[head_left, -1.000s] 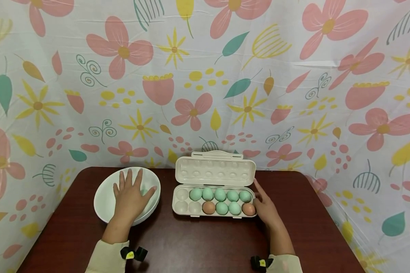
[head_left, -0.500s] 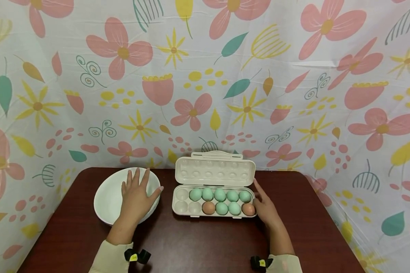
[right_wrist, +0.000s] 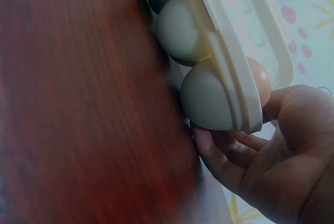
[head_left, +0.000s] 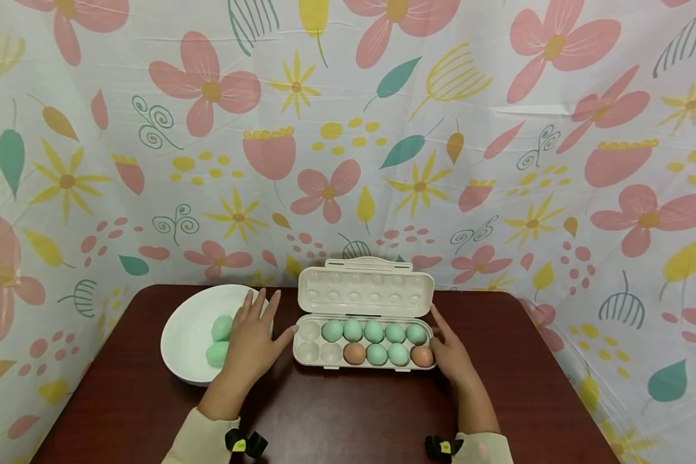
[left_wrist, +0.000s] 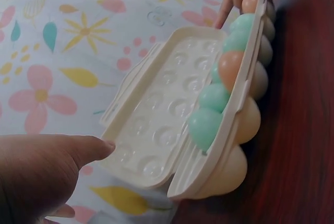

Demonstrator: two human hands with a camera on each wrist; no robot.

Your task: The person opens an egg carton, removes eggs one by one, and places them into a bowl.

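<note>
My left hand (head_left: pixel 252 345) is over the right rim of the white bowl (head_left: pixel 180 335), fingers spread and holding nothing. Its thumb points toward the left end of the egg carton (head_left: pixel 367 291), which lies with its lid raised. Two pale green eggs (head_left: pixel 216 354) lie in the bowl, partly beside the hand. In the carton sit several green eggs (head_left: pixel 374 331) and two brown eggs (head_left: pixel 355 353); three cups at its left end are bare. My right hand (head_left: pixel 454 354) grips the carton's right end, thumb above and fingers curled under it in the right wrist view.
The dark brown table (head_left: pixel 348 412) carries the bowl at left and the carton near its back edge. Right behind hangs a white cloth (head_left: pixel 336 96) printed with flowers. A black wrist strap (head_left: pixel 246 443) is on the left sleeve.
My left hand has moved right, from over the bowl's middle to its right rim, uncovering the two green eggs. The right hand and the carton have stayed put.
</note>
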